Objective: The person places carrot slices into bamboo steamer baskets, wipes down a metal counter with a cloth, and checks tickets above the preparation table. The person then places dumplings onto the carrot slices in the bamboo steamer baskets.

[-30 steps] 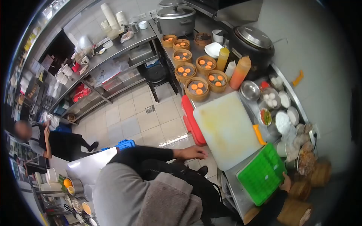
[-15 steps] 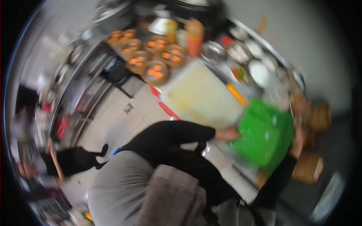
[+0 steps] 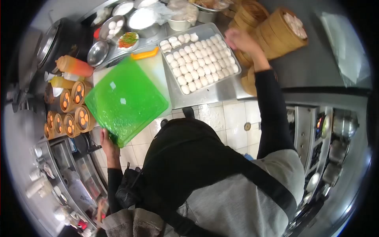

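Note:
My left hand [image 3: 109, 148] grips the near corner of a translucent green plastic lid [image 3: 128, 98]. The lid is wet with droplets, bears two small white label scraps, and is tilted over a white cutting board [image 3: 161, 75], covering much of it. To the right lies a metal tray [image 3: 185, 93] with rows of small round white pieces [image 3: 199, 63], like dumplings or dough balls. My right hand [image 3: 241, 40] is beyond the tray's far right corner, near stacked bamboo steamers [image 3: 272, 33]. Its fingers look curled but are blurred, and anything in them cannot be made out.
Small bamboo steamers [image 3: 82, 119] with orange-topped food stand at the left, near sauce bottles [image 3: 75, 66]. Along the back are a bowl of eggs [image 3: 114, 29], a plate of sliced peppers [image 3: 128, 40] and a metal pot [image 3: 143, 21]. An orange-handled knife [image 3: 145, 54] lies behind the lid.
The green lid, earlier between both hands at the right, is now over the cutting board in my left hand alone. My right hand has come off it, and the tray shows. The view has turned.

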Action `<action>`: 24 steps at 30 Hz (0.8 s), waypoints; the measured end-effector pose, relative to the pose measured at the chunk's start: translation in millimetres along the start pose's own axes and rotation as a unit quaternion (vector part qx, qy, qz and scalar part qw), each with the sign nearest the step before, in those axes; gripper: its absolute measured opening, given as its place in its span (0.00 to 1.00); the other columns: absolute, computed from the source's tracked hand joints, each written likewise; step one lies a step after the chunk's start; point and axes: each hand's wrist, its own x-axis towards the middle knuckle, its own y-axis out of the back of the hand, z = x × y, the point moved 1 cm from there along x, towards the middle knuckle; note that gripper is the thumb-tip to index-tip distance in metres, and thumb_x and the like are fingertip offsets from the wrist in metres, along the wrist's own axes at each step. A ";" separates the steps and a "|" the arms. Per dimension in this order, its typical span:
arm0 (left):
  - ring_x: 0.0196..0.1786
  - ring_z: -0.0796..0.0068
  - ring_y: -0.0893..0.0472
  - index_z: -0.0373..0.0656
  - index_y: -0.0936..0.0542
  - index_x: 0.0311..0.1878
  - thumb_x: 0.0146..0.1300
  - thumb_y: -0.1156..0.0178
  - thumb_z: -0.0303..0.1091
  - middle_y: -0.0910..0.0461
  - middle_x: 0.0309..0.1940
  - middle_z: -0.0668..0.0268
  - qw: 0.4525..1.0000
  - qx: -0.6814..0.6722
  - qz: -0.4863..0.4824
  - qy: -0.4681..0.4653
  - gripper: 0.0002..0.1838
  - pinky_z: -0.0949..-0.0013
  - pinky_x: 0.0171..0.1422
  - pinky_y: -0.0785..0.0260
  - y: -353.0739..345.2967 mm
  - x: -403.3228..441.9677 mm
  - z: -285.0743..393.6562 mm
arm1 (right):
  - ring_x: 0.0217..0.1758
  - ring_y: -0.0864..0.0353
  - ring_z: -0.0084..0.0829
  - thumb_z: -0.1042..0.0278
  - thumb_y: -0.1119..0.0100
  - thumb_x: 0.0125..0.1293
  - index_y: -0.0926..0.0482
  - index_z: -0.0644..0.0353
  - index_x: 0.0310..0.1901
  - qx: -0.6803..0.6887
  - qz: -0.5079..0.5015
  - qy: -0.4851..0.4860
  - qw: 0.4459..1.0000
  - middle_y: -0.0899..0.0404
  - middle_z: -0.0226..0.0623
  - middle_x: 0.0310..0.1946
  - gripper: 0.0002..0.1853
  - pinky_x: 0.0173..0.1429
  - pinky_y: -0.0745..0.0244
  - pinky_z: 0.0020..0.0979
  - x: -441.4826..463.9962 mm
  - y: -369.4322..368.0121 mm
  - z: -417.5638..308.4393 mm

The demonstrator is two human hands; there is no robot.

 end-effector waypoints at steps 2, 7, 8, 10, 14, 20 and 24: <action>0.44 0.77 0.22 0.47 0.23 0.54 0.77 0.48 0.39 0.20 0.42 0.70 0.997 -0.065 0.023 0.031 0.10 0.70 0.44 0.27 25.1 -6.0 -25.6 | 0.33 0.20 0.24 0.67 0.38 0.65 0.18 0.65 0.42 -0.002 0.031 -0.003 1.000 0.17 0.35 0.31 0.10 0.40 0.24 0.28 1.6 -10.2 35.7; 0.48 0.79 0.24 0.38 0.24 0.60 0.76 0.46 0.39 0.21 0.46 0.69 1.000 -0.007 0.030 0.002 0.17 0.74 0.56 0.33 49.3 26.0 -81.7 | 0.46 0.15 0.36 0.64 0.36 0.63 0.18 0.62 0.49 -0.133 0.042 0.114 0.984 0.14 0.42 0.41 0.16 0.53 0.22 0.35 84.4 -89.1 26.7; 0.49 0.78 0.25 0.36 0.27 0.63 0.74 0.43 0.40 0.22 0.46 0.68 0.997 0.019 0.072 -0.009 0.21 0.73 0.55 0.33 31.8 16.7 -70.6 | 0.50 0.17 0.40 0.63 0.35 0.61 0.19 0.60 0.51 -0.197 0.048 0.174 0.963 0.16 0.44 0.45 0.18 0.56 0.24 0.38 100.9 -111.1 25.5; 0.49 0.76 0.25 0.36 0.28 0.65 0.73 0.42 0.39 0.23 0.47 0.67 0.990 0.083 0.108 -0.028 0.23 0.72 0.56 0.34 26.2 5.8 -62.6 | 0.54 0.18 0.44 0.61 0.33 0.59 0.20 0.58 0.54 -0.258 0.054 0.235 0.936 0.17 0.47 0.49 0.21 0.59 0.25 0.40 115.6 -140.0 19.6; 0.53 0.72 0.27 0.38 0.31 0.68 0.69 0.38 0.36 0.28 0.52 0.62 0.962 0.182 0.171 -0.112 0.27 0.69 0.58 0.34 25.8 -21.8 -48.6 | 0.59 0.23 0.49 0.60 0.31 0.55 0.24 0.55 0.59 -0.313 -0.015 0.168 0.935 0.21 0.49 0.53 0.28 0.64 0.29 0.43 133.9 -146.3 16.5; 0.49 0.79 0.24 0.35 0.22 0.55 0.71 0.41 0.28 0.21 0.47 0.67 0.965 0.164 0.113 -0.172 0.12 0.73 0.58 0.33 7.5 -58.3 -21.7 | 0.48 0.17 0.39 0.64 0.30 0.53 0.21 0.59 0.53 -0.154 -0.028 0.234 0.960 0.17 0.45 0.46 0.24 0.54 0.24 0.36 119.0 -117.3 19.4; 0.49 0.78 0.21 0.36 0.21 0.55 0.72 0.42 0.32 0.19 0.46 0.65 0.972 0.186 -0.073 -0.121 0.14 0.73 0.56 0.29 -77.0 -60.3 41.7 | 0.44 0.17 0.30 0.62 0.28 0.55 0.20 0.60 0.52 -0.111 0.051 0.237 0.964 0.15 0.40 0.41 0.23 0.50 0.23 0.33 90.9 -117.0 -23.7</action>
